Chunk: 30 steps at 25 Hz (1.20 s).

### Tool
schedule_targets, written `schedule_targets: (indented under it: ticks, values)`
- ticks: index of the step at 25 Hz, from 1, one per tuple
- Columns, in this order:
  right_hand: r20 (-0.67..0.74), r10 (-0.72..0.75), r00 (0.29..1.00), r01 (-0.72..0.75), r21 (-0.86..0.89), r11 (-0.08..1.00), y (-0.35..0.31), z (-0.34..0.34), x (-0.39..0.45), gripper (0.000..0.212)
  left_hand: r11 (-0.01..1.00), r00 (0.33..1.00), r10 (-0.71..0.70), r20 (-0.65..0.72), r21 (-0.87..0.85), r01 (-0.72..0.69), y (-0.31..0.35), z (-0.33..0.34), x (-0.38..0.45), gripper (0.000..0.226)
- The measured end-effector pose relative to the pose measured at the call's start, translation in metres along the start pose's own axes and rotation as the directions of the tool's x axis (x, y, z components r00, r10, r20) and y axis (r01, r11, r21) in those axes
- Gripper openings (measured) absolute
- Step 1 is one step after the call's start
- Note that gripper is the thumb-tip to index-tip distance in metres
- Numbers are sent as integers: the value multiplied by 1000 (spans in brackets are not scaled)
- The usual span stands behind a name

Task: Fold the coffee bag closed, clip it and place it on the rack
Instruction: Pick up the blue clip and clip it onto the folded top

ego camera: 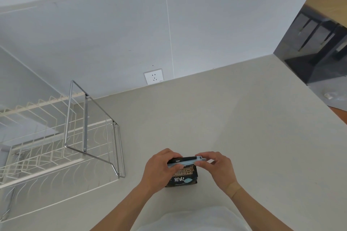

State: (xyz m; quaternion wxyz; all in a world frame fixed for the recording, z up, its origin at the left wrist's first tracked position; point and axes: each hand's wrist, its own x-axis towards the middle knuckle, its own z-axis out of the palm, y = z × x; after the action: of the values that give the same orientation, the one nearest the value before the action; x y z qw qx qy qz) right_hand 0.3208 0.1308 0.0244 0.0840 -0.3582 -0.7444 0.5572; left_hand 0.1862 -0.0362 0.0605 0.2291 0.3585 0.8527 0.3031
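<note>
Pale beige stone worktop against a grey-white wall, white wall socket low on it just above the worktop edge. Small black coffee bag with white and light-blue print stands upright on the worktop near the front edge, right in front of the person. Long light-blue plastic clip sits across the bag's folded top. Left hand wraps the bag's upper left side, fingers curled over the top and gripping bag and clip end. Right hand pinches the clip's right end between thumb and forefinger. Can't tell whether the clip is snapped closed. Steel-and-cream wire dish rack sits to the left on the worktop, well apart from the bag, with a chrome frame at its near end. Dark mirrored panel at upper right.
</note>
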Motion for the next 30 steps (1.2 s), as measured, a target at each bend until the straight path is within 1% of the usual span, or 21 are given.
schedule_targets:
  ticks: [6, 10, 12, 14, 17, 19, 21, 23, 26, 30]
  values:
    - [-89, -52, 995, 51, -12, 999, -1, 5, -7, 16, 1000, 1000, -8, -24, -25, 7, 1, 1, -1, 20]
    - [-116, -118, 986, 111, -66, 992, -4, 11, -12, 27, 1000, 999, -2, -42, -31, 1, 1, 0, -1, 19]
    - [-88, -120, 989, 115, -67, 991, -4, 10, -14, 28, 1000, 1000, 1, -29, -26, -2, 1, -2, -1, 20]
    - [-19, -123, 992, 121, -60, 991, -4, 6, -14, 25, 1000, 1000, 9, -6, -18, -9, -1, -4, -3, 23]
    - [51, -142, 989, 145, -68, 987, -5, 3, -13, 28, 997, 998, 69, 3, 32, -69, -4, -5, -7, 26]
    - [42, -134, 990, 136, -62, 989, -8, 4, -13, 31, 990, 992, 122, -19, 73, -121, -2, -6, -8, 26]
    - [47, -148, 988, 151, -71, 986, -10, 5, -13, 32, 980, 983, 175, -56, 110, -168, 5, -5, -5, 20]
    - [63, -162, 985, 167, -87, 982, -11, 5, -12, 33, 971, 977, 199, -72, 148, -187, 13, -3, -1, 13]
    - [58, -161, 985, 166, -84, 983, -11, 4, -12, 33, 961, 973, 225, -61, 179, -211, 18, 0, 5, 8]
    - [50, -144, 988, 146, -39, 989, -10, 5, -11, 23, 950, 968, 249, -41, 206, -236, 19, 3, 7, 6]
